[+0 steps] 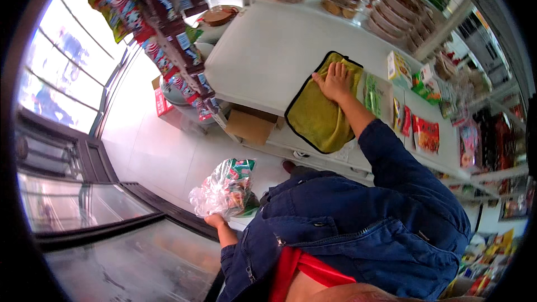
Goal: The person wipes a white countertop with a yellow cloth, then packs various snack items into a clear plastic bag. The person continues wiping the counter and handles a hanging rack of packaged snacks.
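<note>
My right hand [335, 83] lies palm down on an olive-yellow cloth [316, 113] with black edging. The cloth rests on a white shelf counter [260, 50] and hangs over its front edge. My left hand [215, 220] is low on the left, closed on the gathered part of a clear plastic bag [228, 188] with colourful packets inside. Right of the cloth lie a green packet [372, 96], a red packet [426, 134] and a yellow and white box [399, 69].
Hanging snack packets [159, 50] run down at the left of the counter. Stacked round containers [394, 12] stand at its back. A cardboard box [251, 126] sits underneath. A glass-topped cabinet [138, 256] is at lower left, beside the tiled floor [168, 159].
</note>
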Demonstrator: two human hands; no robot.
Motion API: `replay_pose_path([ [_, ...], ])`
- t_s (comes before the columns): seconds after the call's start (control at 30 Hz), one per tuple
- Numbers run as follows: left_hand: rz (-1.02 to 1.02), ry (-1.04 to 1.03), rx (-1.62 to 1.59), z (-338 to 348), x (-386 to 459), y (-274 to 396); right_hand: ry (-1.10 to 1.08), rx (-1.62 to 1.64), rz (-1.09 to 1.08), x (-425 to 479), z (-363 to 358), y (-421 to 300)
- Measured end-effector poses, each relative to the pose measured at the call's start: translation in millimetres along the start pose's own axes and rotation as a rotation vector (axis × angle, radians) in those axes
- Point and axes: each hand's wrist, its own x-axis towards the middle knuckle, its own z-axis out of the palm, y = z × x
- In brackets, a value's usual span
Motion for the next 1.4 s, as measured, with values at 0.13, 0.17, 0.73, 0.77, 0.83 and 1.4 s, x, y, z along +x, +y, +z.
replay_pose_path([
  [0.13,-0.034,0.078,-0.034,0,-17,-2,0.028,-0.044,0.078,100,11,23],
  [0.17,-0.041,0.115,-0.045,-3,-26,5,0.022,-0.025,0.063,128,15,31],
  [0.73,-0.331,0.242,-0.083,-2,-83,-22,0.061,0.01,-0.053,189,17,69],
  [0.77,-0.306,0.249,-0.104,-5,-86,-21,0.099,-0.005,0.024,186,20,71],
  [0.83,-0.267,0.28,-0.17,-5,-94,-19,0.083,-0.054,0.04,209,19,50],
  [1.4,-0.205,0.257,-0.099,-7,-65,14,-0.1,-0.061,-0.236,250,13,10],
])
